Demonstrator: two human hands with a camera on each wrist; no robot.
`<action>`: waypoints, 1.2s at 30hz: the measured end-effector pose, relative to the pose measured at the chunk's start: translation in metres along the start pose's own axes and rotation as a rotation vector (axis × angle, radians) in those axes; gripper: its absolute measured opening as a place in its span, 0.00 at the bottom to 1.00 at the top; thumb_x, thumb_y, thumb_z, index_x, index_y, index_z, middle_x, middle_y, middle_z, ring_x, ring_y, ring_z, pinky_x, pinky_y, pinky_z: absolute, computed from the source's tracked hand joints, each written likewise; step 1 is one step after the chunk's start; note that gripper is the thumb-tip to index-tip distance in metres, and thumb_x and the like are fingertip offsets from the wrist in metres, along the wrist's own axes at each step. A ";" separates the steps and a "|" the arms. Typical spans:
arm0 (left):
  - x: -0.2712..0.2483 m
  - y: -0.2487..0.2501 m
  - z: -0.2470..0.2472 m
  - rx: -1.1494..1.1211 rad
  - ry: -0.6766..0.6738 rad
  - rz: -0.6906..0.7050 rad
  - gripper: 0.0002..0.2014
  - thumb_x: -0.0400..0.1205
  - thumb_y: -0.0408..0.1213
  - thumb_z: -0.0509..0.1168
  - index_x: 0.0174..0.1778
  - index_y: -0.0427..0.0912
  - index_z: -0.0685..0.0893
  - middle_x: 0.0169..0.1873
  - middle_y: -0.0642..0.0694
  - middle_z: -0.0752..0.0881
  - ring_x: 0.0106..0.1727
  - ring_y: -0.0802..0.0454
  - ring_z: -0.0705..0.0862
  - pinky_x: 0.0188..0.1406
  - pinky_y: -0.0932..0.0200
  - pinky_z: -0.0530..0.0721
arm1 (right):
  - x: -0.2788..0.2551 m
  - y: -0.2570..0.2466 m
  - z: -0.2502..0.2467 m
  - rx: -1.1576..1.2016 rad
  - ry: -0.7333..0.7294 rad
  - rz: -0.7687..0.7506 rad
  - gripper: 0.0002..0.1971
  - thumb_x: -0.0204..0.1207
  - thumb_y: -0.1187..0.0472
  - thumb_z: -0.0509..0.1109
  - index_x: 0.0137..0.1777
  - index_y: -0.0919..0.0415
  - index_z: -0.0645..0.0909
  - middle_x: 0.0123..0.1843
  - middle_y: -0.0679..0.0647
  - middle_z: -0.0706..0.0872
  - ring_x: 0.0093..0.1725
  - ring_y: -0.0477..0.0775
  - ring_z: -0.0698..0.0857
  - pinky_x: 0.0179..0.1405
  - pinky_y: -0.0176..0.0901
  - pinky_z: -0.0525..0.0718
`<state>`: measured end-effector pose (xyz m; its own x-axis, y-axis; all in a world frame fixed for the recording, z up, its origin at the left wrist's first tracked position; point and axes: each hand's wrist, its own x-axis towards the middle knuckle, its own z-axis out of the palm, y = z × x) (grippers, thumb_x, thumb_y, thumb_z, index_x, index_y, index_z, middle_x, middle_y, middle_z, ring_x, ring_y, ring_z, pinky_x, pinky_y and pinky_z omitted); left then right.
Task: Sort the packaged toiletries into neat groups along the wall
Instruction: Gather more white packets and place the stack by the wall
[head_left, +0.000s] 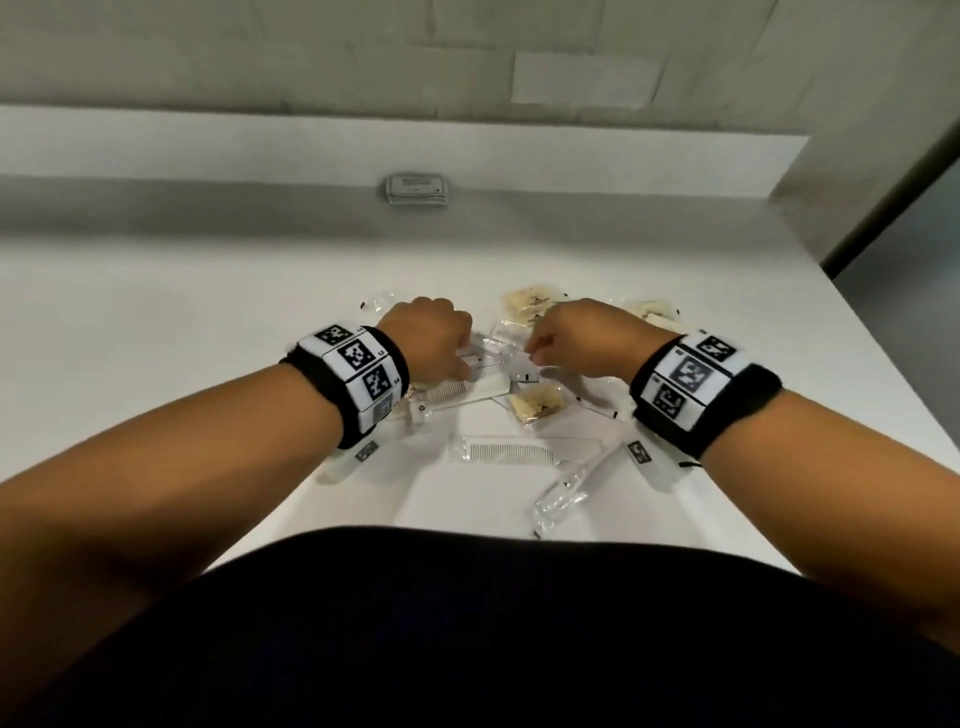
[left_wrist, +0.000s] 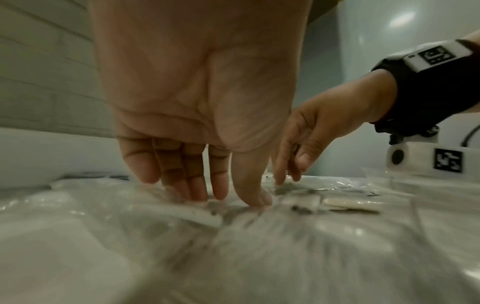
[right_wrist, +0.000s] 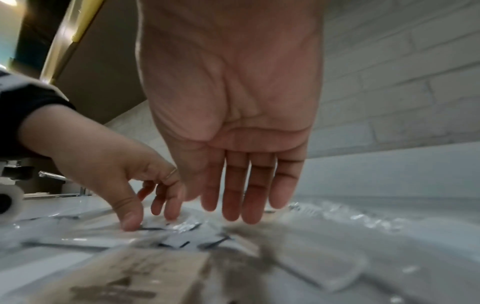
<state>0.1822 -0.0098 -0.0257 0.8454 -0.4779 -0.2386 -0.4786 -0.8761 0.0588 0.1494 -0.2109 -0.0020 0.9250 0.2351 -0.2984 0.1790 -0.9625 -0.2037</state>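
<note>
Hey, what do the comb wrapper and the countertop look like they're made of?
Comb wrapper: thin clear plastic film, likely; glossy, and the white comb teeth show through it.
Countertop: smooth white solid surface, maybe laminate or stone composite; even, seamless, softly reflective. Which one is unclear.

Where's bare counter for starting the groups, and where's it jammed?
Free: the wide counter strip left of the left hand, and the band along the wall between the loose packets and the small white stack, on both sides of it. Crowded: under and between both hands, right hand included, down to the wrapped comb.
</note>
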 end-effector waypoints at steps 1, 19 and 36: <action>0.002 0.001 0.000 -0.044 -0.024 -0.024 0.22 0.75 0.54 0.71 0.59 0.46 0.79 0.56 0.44 0.80 0.56 0.43 0.79 0.50 0.54 0.76 | 0.005 -0.006 0.004 0.019 0.000 -0.004 0.14 0.76 0.52 0.71 0.60 0.53 0.85 0.57 0.48 0.87 0.53 0.50 0.84 0.53 0.45 0.82; 0.001 0.012 -0.017 -0.030 -0.220 -0.099 0.29 0.73 0.43 0.76 0.66 0.39 0.71 0.55 0.44 0.83 0.53 0.44 0.82 0.53 0.50 0.82 | 0.022 0.001 0.011 -0.044 -0.031 0.131 0.26 0.70 0.66 0.75 0.66 0.47 0.74 0.63 0.52 0.77 0.49 0.52 0.82 0.48 0.49 0.81; 0.007 0.010 -0.006 -0.135 -0.224 -0.088 0.28 0.74 0.45 0.76 0.66 0.41 0.74 0.60 0.45 0.83 0.59 0.44 0.81 0.56 0.52 0.80 | 0.034 -0.025 0.007 -0.035 -0.193 0.110 0.05 0.72 0.69 0.70 0.47 0.63 0.81 0.40 0.54 0.84 0.33 0.49 0.82 0.31 0.38 0.80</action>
<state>0.1845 -0.0216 -0.0213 0.8019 -0.3861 -0.4559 -0.3565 -0.9216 0.1536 0.1743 -0.1776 -0.0137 0.8588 0.1467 -0.4909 0.0949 -0.9871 -0.1288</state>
